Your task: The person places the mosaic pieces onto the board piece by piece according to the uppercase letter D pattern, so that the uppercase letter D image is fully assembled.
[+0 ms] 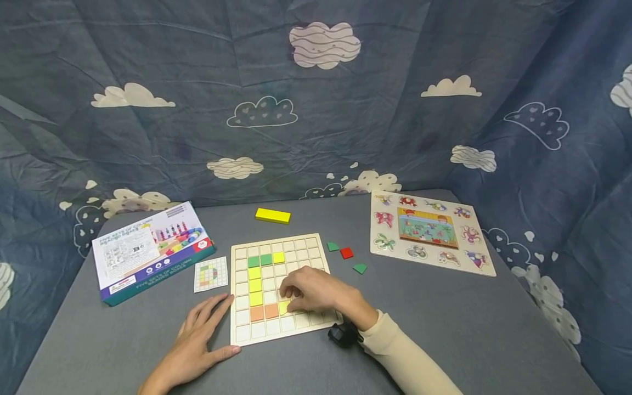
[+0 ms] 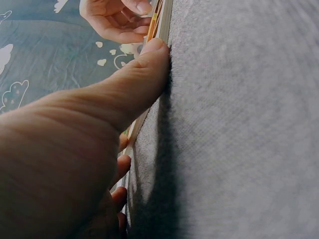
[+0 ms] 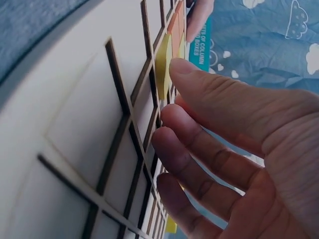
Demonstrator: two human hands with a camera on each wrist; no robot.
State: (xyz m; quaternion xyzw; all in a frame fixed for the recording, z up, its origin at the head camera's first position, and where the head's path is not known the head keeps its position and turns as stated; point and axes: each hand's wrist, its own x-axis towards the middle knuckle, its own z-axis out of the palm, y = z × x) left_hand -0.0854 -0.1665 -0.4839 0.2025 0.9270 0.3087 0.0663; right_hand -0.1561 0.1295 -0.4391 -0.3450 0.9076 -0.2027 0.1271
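My right hand point(image 1: 313, 288) is over a wooden grid board point(image 1: 298, 325), its fingers loosely bent. Its thumb tip touches a yellow tile with a curved edge point(image 3: 162, 64), which sits slightly tilted at a cell in the lower part of the grid. The other fingertips stand apart from that tile. To its left lie two orange tiles point(image 1: 257, 313); above run a column of yellow tiles point(image 1: 254, 285) and two green tiles point(image 1: 266, 259). My left hand point(image 1: 197, 334) rests at the board's lower left corner, fingertips by the left edge and thumb against the near edge.
A small pattern card point(image 1: 210, 274) lies left of the board, beside a printed toy box point(image 1: 153, 249). Behind the board is a yellow block point(image 1: 272, 216). Green pieces point(image 1: 360, 268) and a red tile point(image 1: 346, 253) lie to the right, before an animal puzzle board point(image 1: 385, 249).
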